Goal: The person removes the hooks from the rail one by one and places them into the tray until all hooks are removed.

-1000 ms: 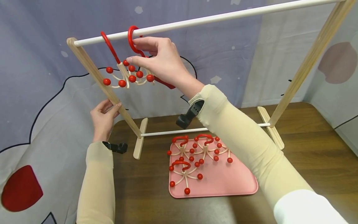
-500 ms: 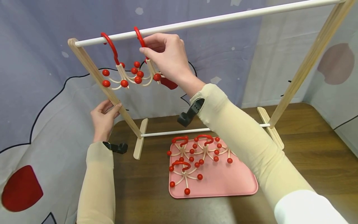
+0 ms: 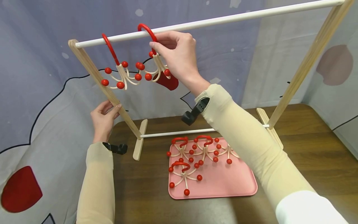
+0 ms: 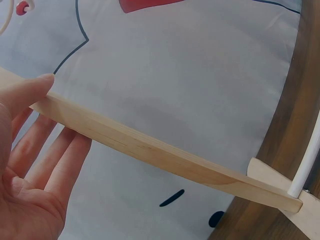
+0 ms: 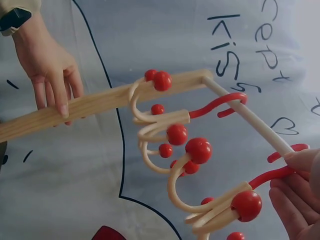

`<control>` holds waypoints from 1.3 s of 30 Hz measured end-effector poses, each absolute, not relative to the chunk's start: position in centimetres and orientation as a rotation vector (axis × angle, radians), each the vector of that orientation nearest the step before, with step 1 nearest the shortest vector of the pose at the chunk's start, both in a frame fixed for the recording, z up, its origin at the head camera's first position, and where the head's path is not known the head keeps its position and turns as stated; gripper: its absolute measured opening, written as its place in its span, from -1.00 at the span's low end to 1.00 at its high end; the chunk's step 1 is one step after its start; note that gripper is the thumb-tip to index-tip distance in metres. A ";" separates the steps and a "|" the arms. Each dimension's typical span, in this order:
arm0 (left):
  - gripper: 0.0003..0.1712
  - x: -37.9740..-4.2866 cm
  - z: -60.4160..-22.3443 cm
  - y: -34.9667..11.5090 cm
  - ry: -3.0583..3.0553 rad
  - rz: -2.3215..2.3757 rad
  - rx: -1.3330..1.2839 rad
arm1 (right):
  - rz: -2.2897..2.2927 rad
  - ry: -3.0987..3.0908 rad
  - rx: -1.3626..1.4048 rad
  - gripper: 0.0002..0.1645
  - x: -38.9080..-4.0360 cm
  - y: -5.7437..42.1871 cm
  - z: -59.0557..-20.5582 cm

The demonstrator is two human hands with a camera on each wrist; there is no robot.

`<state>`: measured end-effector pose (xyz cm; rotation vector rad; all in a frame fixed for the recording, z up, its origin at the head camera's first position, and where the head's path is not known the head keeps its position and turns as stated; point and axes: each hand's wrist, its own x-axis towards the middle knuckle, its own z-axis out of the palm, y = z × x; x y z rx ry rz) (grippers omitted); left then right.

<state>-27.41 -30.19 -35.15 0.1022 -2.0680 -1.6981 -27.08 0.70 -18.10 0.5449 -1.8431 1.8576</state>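
Note:
My right hand pinches the red hook of a cream multi-arm hanger with red ball tips. That hook loops over the white top rail of a wooden rack. Left of it, a matching hanger hangs from the rail by its own hook, seen clearly in the right wrist view. With thumb and fingers on opposite sides, my left hand holds the rack's left post. In the right wrist view, the held hanger sits beside the fingertips, its lower arms cut off.
A pink tray on the brown table bears several more red-hooked hangers; my right forearm partly covers it. The rack's right post and lower white bar stand behind. A printed curtain hangs at the back.
My right hand has slid the held hanger rightward along the rail, widening its gap from the other hanger, which has swung slightly. My left hand stays on the post.

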 end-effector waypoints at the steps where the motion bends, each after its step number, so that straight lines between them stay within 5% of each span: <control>1: -0.47 -27.4 -35.2 -30.2 -2.063 -1.703 0.100 | 1.872 -1.832 0.543 -0.76 -26.9 0.8 -18.0; 39: -0.48 -27.2 -35.0 -30.0 -2.050 -1.703 0.082 | 1.914 -1.601 0.543 -0.86 -23.4 5.2 -18.6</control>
